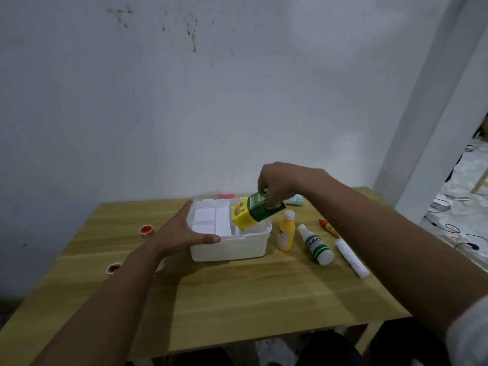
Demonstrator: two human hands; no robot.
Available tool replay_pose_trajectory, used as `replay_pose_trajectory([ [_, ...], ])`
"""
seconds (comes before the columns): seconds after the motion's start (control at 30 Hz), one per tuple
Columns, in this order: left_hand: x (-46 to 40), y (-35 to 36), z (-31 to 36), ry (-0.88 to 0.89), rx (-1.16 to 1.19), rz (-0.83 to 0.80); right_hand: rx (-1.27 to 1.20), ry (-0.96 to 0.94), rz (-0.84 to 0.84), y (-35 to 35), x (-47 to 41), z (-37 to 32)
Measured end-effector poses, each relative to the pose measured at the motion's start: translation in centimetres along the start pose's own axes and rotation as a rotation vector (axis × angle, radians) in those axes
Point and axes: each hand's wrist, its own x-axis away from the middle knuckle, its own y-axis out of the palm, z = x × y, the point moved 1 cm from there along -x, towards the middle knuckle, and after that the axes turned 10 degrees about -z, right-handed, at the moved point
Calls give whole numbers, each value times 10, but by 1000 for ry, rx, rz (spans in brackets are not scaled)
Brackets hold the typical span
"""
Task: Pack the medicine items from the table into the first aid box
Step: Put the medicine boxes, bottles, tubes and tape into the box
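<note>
Carton (257, 213) tilted, yellow end down-left

Bare room: stained white wall (184, 88), plain wooden table (237, 294).

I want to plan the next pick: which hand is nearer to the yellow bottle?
Right. The right hand holds the green and yellow carton just beside the yellow bottle; the left hand rests on the far side of the first aid box.

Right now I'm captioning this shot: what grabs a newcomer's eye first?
The yellow-and-green cardboard carton, tilted in the right hand over the open white plastic first aid box at table centre. The left hand braces the box's left side; a yellow bottle stands just right.
</note>
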Motion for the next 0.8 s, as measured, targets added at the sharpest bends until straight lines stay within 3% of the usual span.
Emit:
replay_pose_trajectory([
  [0.13, 4, 2, 5, 32, 44, -4, 14, -1, -28, 18, -19, -24],
  [0.33, 6, 8, 8, 63, 96, 17, -152, -42, -31, 63, -41, -50],
  [0.5, 8, 8, 9, 60, 105, 39, -230, -87, 36, 91, -52, -60],
  [0.67, 9, 8, 7, 28, 107, 39, -257, -55, 15, 78, -43, -54],
  [0.8, 10, 7, 9, 24, 121, 27, -452, 5, 200, 39, -9, -4],
])
